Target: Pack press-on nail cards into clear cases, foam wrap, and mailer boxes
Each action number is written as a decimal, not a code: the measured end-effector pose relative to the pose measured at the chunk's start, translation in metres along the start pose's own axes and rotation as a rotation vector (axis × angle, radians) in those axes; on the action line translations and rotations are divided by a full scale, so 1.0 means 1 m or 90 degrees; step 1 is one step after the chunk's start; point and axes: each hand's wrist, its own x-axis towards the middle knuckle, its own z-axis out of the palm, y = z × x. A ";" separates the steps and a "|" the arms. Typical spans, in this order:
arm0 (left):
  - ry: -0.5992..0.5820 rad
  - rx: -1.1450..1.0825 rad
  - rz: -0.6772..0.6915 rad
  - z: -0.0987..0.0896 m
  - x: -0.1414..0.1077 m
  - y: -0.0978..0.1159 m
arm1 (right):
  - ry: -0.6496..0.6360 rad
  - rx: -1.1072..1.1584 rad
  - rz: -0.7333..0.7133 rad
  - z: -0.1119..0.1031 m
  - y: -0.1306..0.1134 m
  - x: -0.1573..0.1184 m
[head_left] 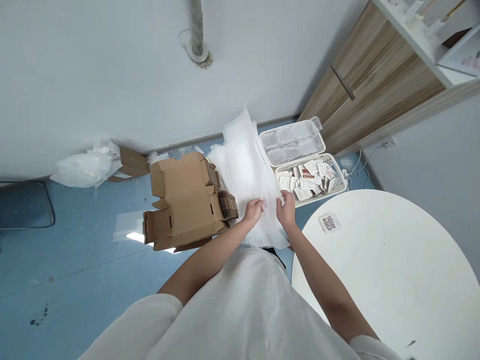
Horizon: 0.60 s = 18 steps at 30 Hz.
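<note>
While you are standing over the stack of white sheets [243,165] at twelve o'clock, your left hand [254,210] and right hand [287,207] are pinching one sheet; folded boxes [187,202] at ten, none filled yet.

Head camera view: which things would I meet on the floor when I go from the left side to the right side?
White plastic bag → cardboard boxes → left hand on the white foam sheets → right hand → basket of small cards → round white table.
</note>
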 end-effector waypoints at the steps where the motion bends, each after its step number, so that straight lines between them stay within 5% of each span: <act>1: -0.001 -0.028 -0.015 -0.001 -0.002 0.002 | 0.018 -0.035 -0.032 -0.002 -0.006 -0.003; 4: -0.018 -0.052 0.002 -0.004 -0.007 0.009 | -0.050 -0.064 -0.096 -0.004 -0.027 -0.010; 9: -0.060 0.047 0.206 -0.009 -0.021 0.019 | -0.235 -0.099 -0.041 0.011 -0.054 -0.005; 15: -0.176 0.191 0.288 -0.017 -0.045 0.019 | -0.167 -0.230 -0.007 0.009 -0.063 0.015; 18: -0.156 0.220 0.266 -0.027 -0.050 0.012 | -0.098 -0.240 -0.020 -0.004 -0.065 0.018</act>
